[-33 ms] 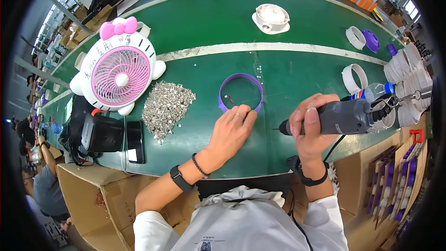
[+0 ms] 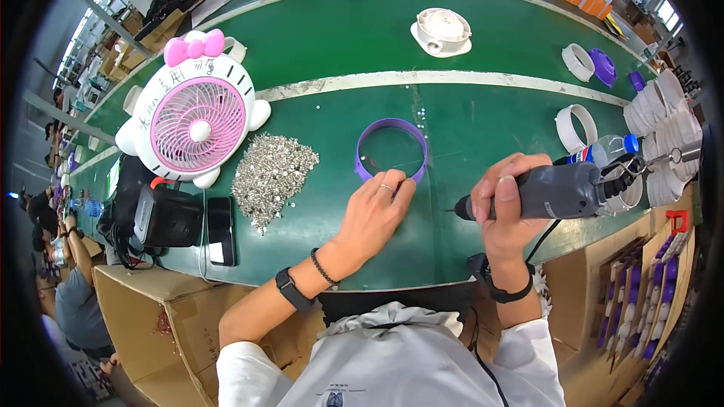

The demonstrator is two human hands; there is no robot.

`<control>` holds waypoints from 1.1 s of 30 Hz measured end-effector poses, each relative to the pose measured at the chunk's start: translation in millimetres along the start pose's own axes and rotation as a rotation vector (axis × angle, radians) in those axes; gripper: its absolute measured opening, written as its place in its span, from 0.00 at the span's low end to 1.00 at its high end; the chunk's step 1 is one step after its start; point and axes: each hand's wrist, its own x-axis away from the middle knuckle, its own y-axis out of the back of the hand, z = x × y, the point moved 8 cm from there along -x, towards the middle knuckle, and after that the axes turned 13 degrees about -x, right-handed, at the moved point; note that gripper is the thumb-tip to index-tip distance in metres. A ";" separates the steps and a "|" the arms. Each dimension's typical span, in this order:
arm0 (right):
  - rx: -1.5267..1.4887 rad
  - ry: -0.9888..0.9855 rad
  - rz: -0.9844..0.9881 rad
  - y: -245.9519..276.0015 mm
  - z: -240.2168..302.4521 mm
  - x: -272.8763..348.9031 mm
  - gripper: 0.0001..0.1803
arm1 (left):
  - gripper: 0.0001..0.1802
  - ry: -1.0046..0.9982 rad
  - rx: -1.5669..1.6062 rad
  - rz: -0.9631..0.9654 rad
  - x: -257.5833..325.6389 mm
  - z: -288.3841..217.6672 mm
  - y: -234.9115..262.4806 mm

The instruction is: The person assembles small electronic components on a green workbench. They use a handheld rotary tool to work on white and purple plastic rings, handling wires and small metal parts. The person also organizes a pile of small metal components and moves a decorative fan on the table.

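At the near edge of a purple plastic ring [image 2: 363, 172], my left hand [image 2: 375, 209] is closed, fingers pinched on its rim. The ring stands on the green bench, with a short dark red wire end showing inside it; what else lies under my fingers is hidden. My right hand [image 2: 507, 200] wraps round a dark grey electric screwdriver [image 2: 559, 192], held level with its thin bit pointing left, apart from the ring. A metal hook [image 2: 667, 157] links to the screwdriver's rear end. Left of the ring lies a heap of small silvery screws [image 2: 273, 179].
A white and pink fan [image 2: 200, 117] stands at the left, by a black phone [image 2: 222, 231] and a dark device [image 2: 170, 215]. A white round housing [image 2: 443, 30] sits farther back. White rings [image 2: 575, 127], a bottle [image 2: 612, 149] and stacked white parts [image 2: 662, 124] crowd the right.
The wire inside the purple ring has shifted slightly toward the ring's left side. Both hands and the screwdriver are almost where they were.
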 end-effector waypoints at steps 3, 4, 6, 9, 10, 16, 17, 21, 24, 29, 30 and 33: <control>0.000 0.010 -0.013 7.6 3.8 0.5 0.12 | 0.19 0.002 0.014 -0.004 -2.5 11.9 6.4; -0.002 0.002 -0.044 10.7 4.0 1.1 0.11 | 0.19 -0.013 0.003 0.017 -2.3 16.8 7.2; 0.003 0.017 -0.056 15.2 5.5 1.6 0.11 | 0.20 -0.034 -0.007 0.021 -3.0 23.1 11.0; -0.007 0.016 -0.083 16.6 6.0 2.8 0.11 | 0.20 -0.045 0.021 -0.002 -4.1 30.4 18.6; -0.008 0.022 -0.076 18.3 6.4 3.0 0.11 | 0.20 -0.042 0.042 0.012 -3.6 32.2 19.4; 0.003 0.035 -0.062 17.6 6.4 6.1 0.11 | 0.23 -0.072 0.125 -0.029 6.9 30.6 32.2; 0.007 0.037 -0.061 17.7 8.0 6.6 0.11 | 0.23 -0.067 0.138 -0.042 9.5 27.0 43.8; 0.026 0.062 -0.098 32.9 15.3 7.6 0.12 | 0.22 0.161 0.172 -0.270 43.2 25.6 116.5; 0.042 0.064 -0.115 39.0 14.9 5.4 0.12 | 0.21 0.370 0.133 -0.387 84.7 39.0 158.6; 0.058 0.086 -0.114 44.2 22.3 5.2 0.11 | 0.09 0.820 -0.388 -1.067 216.3 59.4 320.3; 0.059 0.093 -0.116 44.7 23.5 6.1 0.11 | 0.10 0.835 -0.581 -1.187 244.2 49.6 346.6; 0.026 0.099 -0.123 50.3 20.5 7.6 0.11 | 0.16 0.966 -0.903 -1.263 307.8 34.8 382.8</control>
